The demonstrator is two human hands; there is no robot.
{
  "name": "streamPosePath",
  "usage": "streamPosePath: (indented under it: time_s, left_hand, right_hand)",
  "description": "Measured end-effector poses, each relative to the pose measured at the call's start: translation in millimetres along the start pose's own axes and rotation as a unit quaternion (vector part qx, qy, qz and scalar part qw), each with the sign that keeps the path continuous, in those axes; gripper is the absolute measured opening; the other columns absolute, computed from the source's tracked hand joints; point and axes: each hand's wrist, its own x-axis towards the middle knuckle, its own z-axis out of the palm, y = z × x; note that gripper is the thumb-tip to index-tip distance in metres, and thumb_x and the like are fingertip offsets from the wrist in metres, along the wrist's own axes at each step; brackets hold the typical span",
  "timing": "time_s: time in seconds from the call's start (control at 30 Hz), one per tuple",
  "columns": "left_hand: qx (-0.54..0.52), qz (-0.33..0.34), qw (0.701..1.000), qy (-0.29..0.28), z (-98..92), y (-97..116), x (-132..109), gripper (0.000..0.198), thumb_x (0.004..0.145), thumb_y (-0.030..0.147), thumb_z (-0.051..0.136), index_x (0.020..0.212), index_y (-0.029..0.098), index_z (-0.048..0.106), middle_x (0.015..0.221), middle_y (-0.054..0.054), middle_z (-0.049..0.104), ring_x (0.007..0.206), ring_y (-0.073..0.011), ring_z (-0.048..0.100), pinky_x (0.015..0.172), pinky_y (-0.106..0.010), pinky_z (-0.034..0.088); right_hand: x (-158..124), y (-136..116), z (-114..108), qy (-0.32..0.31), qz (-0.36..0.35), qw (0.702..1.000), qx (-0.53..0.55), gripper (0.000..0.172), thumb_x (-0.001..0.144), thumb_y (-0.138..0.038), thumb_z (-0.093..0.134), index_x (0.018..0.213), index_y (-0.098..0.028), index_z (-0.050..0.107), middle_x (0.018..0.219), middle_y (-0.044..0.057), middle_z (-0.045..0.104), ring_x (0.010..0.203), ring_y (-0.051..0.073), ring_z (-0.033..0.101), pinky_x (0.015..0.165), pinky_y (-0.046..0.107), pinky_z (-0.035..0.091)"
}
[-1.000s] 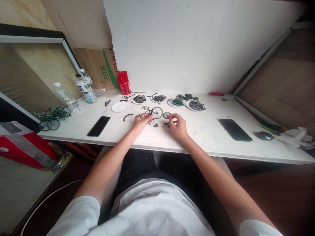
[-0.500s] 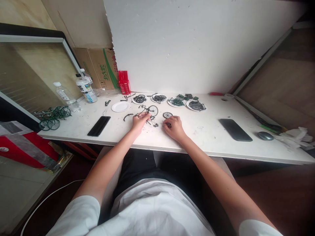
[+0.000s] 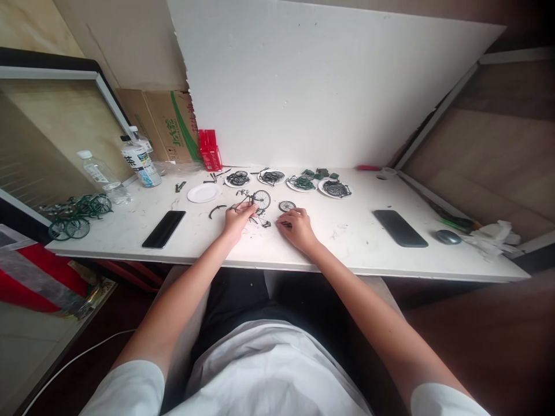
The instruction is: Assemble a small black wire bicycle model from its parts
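Tabletop (image 3: 347,237): white, scuffed. Right of the round plate (image 3: 203,193), the left hand (image 3: 236,221) pinches a spindly bike (image 3: 261,200); a light grip should spare its thin spokes. Farther right of the plate, the right hand (image 3: 298,226) curls beside a spoked wheel (image 3: 287,205), over a dark part (image 3: 286,224); whether gripped, I can't tell.

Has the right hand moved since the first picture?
Yes: the right hand has shifted left, nearer the phone lying at the left.

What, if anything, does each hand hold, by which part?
The left hand holds a model bicycle beside its wheel; for the right hand, I cannot tell.
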Motion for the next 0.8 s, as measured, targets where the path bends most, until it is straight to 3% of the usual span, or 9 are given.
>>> streamPosePath:
  time_s: [0.1,0.3,0.53,0.8]
  left_hand:
    - [-0.008,-0.002,1.0,0.001,0.9,1.7,-0.7,0.038,0.066,0.034,0.095,0.093,0.014,0.077,0.103,-0.011,0.078,0.074,-0.0139,0.067,0.07,-0.028,0.05]
    - [-0.006,-0.007,1.0,0.003,1.6,3.1,-1.1,0.039,0.066,0.033,0.095,0.094,0.013,0.077,0.101,-0.011,0.078,0.073,-0.0134,0.067,0.069,-0.027,0.049]
    - [-0.004,-0.008,1.0,-0.003,0.9,1.2,0.3,0.041,0.066,0.035,0.095,0.096,0.013,0.078,0.105,-0.012,0.078,0.075,-0.014,0.067,0.068,-0.027,0.048]
    - [0.013,-0.005,1.0,-0.009,-1.1,-2.4,2.3,0.04,0.068,0.038,0.094,0.097,0.015,0.078,0.103,-0.01,0.078,0.074,-0.0136,0.067,0.064,-0.026,0.043]
  right_hand:
    - [-0.3,-1.5,-1.3,0.006,0.019,1.0,-0.006,0.019,0.096,-0.024,0.066,0.109,-0.025,0.081,0.116,0.011,0.077,0.124,0.037,0.052,0.1,0.055,0.046]
    - [-0.8,-4.5,-2.8,0.021,0.061,0.998,-0.028,0.02,0.097,-0.024,0.061,0.097,-0.022,0.081,0.115,0.015,0.077,0.124,0.041,0.05,0.093,0.056,0.048]
    - [-2.3,-4.2,0.7,-0.004,0.016,0.999,-0.048,0.028,0.096,-0.027,0.065,0.118,-0.022,0.08,0.131,0.014,0.072,0.132,0.042,0.046,0.1,0.059,0.048]
    - [-4.0,-10.1,-2.0,-0.019,-0.05,0.998,-0.039,0.019,0.097,-0.03,0.067,0.104,-0.025,0.084,0.13,0.012,0.07,0.136,0.039,0.044,0.107,0.058,0.046]
